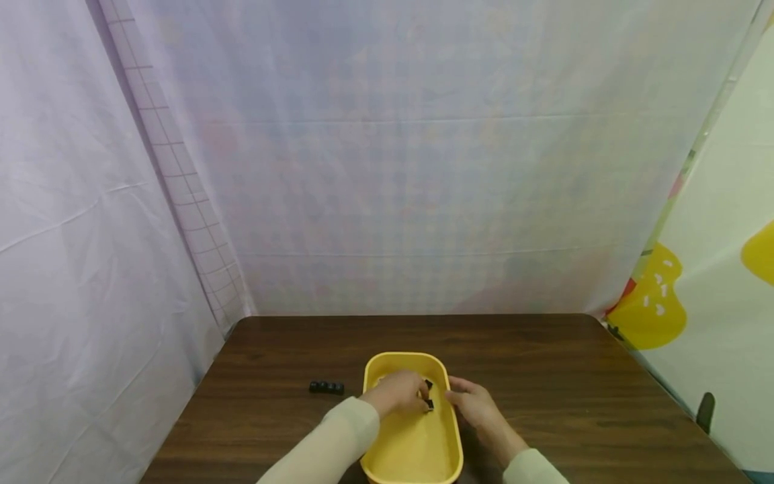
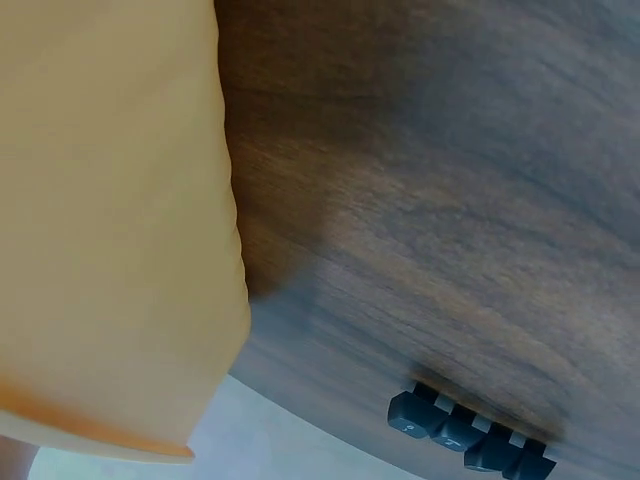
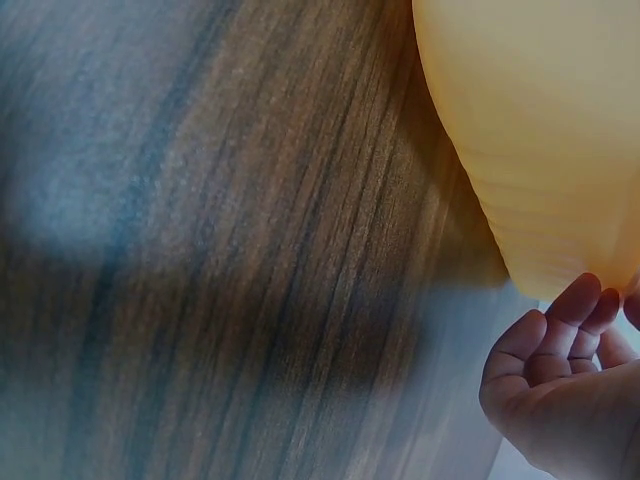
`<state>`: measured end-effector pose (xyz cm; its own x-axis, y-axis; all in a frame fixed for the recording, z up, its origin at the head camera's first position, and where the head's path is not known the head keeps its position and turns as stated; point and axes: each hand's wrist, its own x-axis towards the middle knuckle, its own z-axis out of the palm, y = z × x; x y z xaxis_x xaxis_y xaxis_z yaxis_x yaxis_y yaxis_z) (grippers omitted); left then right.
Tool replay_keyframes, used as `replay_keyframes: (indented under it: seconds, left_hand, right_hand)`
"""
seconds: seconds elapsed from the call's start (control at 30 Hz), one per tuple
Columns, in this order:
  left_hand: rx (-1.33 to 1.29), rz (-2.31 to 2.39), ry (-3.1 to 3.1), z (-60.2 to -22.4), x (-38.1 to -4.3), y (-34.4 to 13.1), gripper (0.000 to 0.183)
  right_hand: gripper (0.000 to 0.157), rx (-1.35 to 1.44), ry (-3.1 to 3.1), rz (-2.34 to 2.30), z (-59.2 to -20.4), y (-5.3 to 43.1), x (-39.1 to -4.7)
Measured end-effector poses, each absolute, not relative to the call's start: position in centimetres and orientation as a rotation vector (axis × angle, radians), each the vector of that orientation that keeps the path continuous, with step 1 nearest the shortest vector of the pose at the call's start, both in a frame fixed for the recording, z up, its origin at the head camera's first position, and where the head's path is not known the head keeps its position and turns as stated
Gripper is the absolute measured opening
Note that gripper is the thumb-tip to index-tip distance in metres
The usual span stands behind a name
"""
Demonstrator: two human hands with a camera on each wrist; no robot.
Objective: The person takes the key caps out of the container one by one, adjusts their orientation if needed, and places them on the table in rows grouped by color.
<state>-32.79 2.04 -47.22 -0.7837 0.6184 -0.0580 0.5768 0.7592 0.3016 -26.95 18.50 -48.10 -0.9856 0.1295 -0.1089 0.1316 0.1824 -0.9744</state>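
Observation:
A yellow plastic bin [image 1: 414, 450] stands at the table's front middle. My left hand [image 1: 402, 390] reaches down into it, fingers bent, and seems to pinch a small black piece [image 1: 430, 405] at its fingertips. Another small black piece [image 1: 428, 384] lies just beyond those fingers. My right hand [image 1: 480, 410] is at the bin's right side with relaxed, slightly bent fingers touching the wall by the rim; the right wrist view shows these fingers [image 3: 575, 300] close to the bin. Left of the bin lies a short row of black keycaps [image 2: 460, 432]. The left wrist view does not show the left hand's fingertips.
The dark wood-grain table [image 1: 544, 363] spreads out around the bin. A pale curtain [image 1: 417, 168] hangs behind its back edge, with a white sheet [image 1: 72, 235] on the left. A dark rounded object [image 1: 705, 411] stands at the table's right edge.

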Motion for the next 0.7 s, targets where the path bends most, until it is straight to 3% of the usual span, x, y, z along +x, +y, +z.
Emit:
replay_keyframes:
  seconds: [0.7]
  left_hand:
    - [0.982, 0.797, 2.765, -47.39, -33.61, 1.29, 0.018]
  right_hand:
    - [0.043, 0.272, 2.365, -2.045, -48.5, 18.49, -27.14]
